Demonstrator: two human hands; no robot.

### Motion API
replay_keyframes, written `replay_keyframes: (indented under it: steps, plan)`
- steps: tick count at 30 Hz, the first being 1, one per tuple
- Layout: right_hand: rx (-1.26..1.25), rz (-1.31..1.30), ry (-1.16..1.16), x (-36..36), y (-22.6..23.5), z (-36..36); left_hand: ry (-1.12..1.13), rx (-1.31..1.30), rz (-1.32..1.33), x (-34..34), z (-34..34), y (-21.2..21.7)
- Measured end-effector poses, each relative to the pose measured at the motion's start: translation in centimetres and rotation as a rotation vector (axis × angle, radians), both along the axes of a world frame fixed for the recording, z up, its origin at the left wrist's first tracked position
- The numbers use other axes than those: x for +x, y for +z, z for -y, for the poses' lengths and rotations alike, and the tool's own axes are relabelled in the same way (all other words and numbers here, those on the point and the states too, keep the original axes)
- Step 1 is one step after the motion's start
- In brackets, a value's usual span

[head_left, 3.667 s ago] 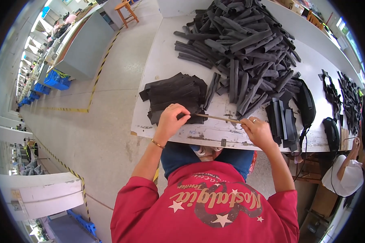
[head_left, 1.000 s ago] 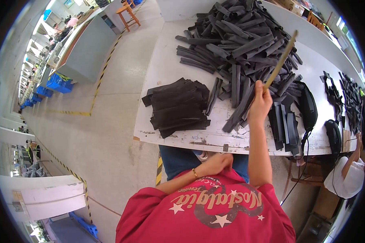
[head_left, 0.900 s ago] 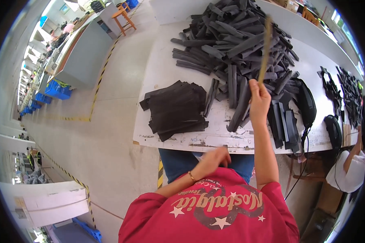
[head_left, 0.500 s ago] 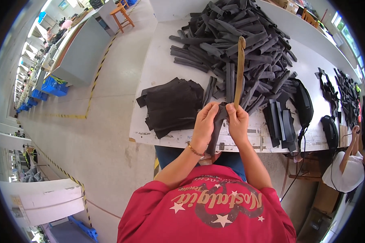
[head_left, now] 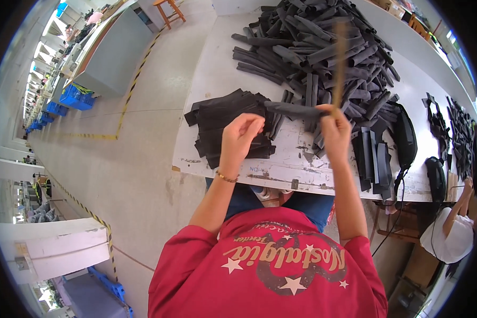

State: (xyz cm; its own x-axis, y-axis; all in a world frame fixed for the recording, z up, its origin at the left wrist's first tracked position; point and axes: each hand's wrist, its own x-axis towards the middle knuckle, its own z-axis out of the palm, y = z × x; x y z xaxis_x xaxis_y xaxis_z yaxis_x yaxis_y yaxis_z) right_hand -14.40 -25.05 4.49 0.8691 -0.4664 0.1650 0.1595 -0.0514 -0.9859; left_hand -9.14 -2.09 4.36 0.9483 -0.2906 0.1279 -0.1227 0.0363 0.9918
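In my right hand (head_left: pixel 336 132) are a bamboo stick (head_left: pixel 339 69), upright and smeared by motion, and one end of a dark grey fabric tube (head_left: pixel 294 109). The tube points leftward above the table, its far end free. My left hand (head_left: pixel 242 139) is apart from it, fingers curled together over a stack of flat black fabric pieces (head_left: pixel 217 122); nothing shows between them. Beyond my hands rises a large heap of similar dark fabric tubes (head_left: pixel 323 47).
Folded dark strips (head_left: pixel 373 161) and a black pouch-like item (head_left: pixel 404 135) lie on the white table (head_left: pixel 206 172) at right. Farther right, a person in a white top (head_left: pixel 448 236) works beside more dark pieces (head_left: pixel 459 138). A wooden stool (head_left: pixel 168 11) stands on the floor far left.
My hands have moved apart, the left one leftward off the fabric tube. The tube has swung from hanging down to pointing left, and the right hand has shifted right with the stick.
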Motion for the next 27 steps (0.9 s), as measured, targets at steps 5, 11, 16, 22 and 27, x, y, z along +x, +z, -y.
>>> replay_keyframes:
  steps: [5, 11, 16, 22, 27]
  plan:
    - [0.158, -0.013, -0.251, 1.1, 0.0, 7.4, -0.111, 0.554, 0.397, -2.3, -3.2, -3.6]
    - [-0.636, -0.284, -0.479, -2.2, -2.8, 9.5, -0.027, 0.726, 0.707, -0.3, -2.5, -5.4]
    - [-0.724, -0.522, -0.365, -6.1, -2.0, 9.0, -0.091, 0.672, 0.587, 0.8, -3.2, -6.9]
    - [-1.003, -0.367, -0.139, -9.9, 2.6, 8.1, -0.08, 0.453, 0.134, 1.2, -4.8, -3.1]
    - [-0.87, -0.166, 0.272, -11.4, 4.1, 6.2, -0.166, 0.305, 0.0, 1.4, -5.4, -1.5]
